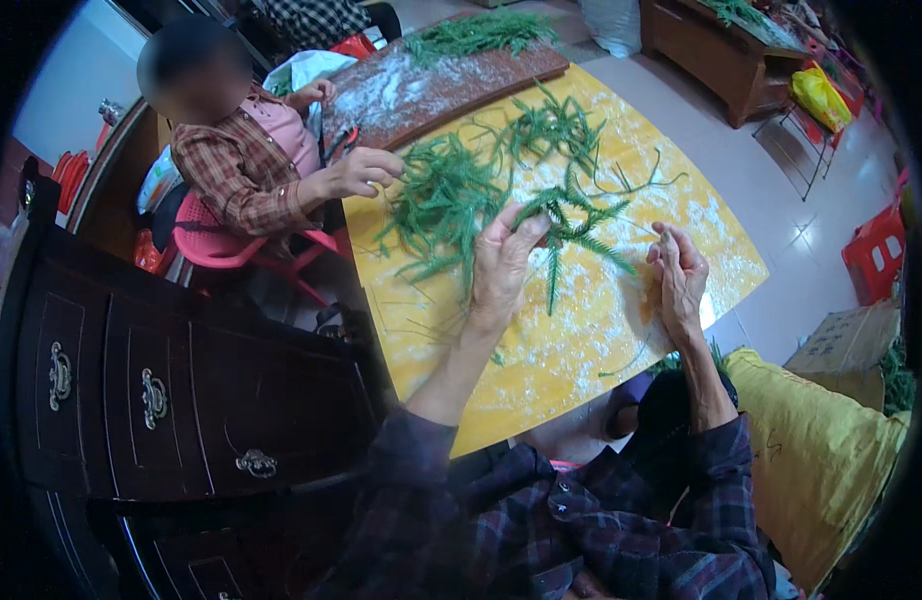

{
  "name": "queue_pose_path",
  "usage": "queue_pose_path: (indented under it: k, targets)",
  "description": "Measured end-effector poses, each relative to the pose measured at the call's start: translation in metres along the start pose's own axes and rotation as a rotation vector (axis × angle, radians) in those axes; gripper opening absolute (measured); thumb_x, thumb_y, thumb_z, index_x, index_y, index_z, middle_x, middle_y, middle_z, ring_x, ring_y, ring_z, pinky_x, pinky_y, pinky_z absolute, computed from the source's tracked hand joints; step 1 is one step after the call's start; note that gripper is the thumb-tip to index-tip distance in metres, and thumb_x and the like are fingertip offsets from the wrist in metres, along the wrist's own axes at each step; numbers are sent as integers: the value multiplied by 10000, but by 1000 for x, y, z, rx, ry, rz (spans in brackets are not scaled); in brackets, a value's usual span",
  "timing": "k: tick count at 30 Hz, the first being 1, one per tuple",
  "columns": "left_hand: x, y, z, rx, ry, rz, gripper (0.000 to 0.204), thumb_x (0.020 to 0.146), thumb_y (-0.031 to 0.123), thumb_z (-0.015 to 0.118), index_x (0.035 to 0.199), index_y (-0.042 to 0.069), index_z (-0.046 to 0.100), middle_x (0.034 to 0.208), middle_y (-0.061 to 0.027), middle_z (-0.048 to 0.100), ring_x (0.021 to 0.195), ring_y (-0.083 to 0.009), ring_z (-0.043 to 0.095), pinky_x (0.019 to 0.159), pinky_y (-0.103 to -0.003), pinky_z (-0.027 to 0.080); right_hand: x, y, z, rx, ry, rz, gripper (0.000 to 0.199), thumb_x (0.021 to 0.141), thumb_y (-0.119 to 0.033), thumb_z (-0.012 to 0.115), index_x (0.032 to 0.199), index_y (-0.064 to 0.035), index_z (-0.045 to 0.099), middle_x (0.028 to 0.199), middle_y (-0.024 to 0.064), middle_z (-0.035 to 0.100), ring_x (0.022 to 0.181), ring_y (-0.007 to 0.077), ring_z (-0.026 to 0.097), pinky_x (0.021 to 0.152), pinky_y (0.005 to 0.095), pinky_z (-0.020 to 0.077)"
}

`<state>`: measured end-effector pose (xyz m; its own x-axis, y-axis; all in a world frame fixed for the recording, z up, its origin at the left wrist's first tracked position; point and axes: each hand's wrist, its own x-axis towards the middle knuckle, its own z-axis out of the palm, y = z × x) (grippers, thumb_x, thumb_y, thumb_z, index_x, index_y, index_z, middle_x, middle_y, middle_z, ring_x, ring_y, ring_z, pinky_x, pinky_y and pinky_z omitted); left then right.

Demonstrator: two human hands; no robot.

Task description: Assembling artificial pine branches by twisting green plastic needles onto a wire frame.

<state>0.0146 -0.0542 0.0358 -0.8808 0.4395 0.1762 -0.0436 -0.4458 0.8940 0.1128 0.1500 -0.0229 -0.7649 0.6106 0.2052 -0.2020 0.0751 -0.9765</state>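
Head view: the left hand [503, 258] is clamped on a green sprig [581, 230], which fans out toward three o'clock from that hand, above the white-flecked yellow desk [541, 390]. At the sprig's four o'clock, the right hand [679, 268] has its fingertips close together; whether they pinch anything, I cannot tell. A leafy pile [436, 205] lies at the left hand's ten o'clock, a co-worker's hand [366, 172] just beside it. A smaller heap [553, 132] sits at the sprig's twelve o'clock.
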Motion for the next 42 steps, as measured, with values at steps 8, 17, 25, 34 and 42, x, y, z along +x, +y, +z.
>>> queue_pose_path:
  k: [8,17,25,34,42]
  targets:
    - [2,5,-2,-192,31,-18,275,834,78,643,1086,7,560,894,-37,641,794,-96,590,724,-243,467,2,-1,-2,52,-10,-81,228,943,-220,523,1077,-59,614,687,-60,506,544,-1,340,478,155,248]
    - [6,7,-15,-187,45,-29,253,831,48,624,1079,48,572,1002,-33,632,902,-134,588,786,-317,481,1,-3,-1,39,-44,13,201,938,-176,534,1046,-35,628,705,-35,519,637,47,440,566,191,363]
    - [7,10,-16,-218,78,-36,263,815,105,674,1046,52,561,942,-23,621,868,-124,590,784,-303,488,0,1,-2,37,-59,-31,193,938,-155,529,1032,-20,630,703,-32,516,636,47,442,565,191,367]
    - [10,12,-22,-225,196,29,228,841,78,640,1035,22,533,873,-33,613,766,-99,571,721,-248,475,1,-3,0,35,-51,11,195,934,-161,534,1018,-14,631,701,-32,520,632,50,445,568,191,372]
    - [10,8,-20,-156,203,-2,212,846,94,636,1033,33,556,920,-31,629,826,-94,579,749,-236,460,3,6,-2,-4,-78,-62,201,946,-187,517,1047,-46,619,704,-55,507,563,5,365,484,154,279]
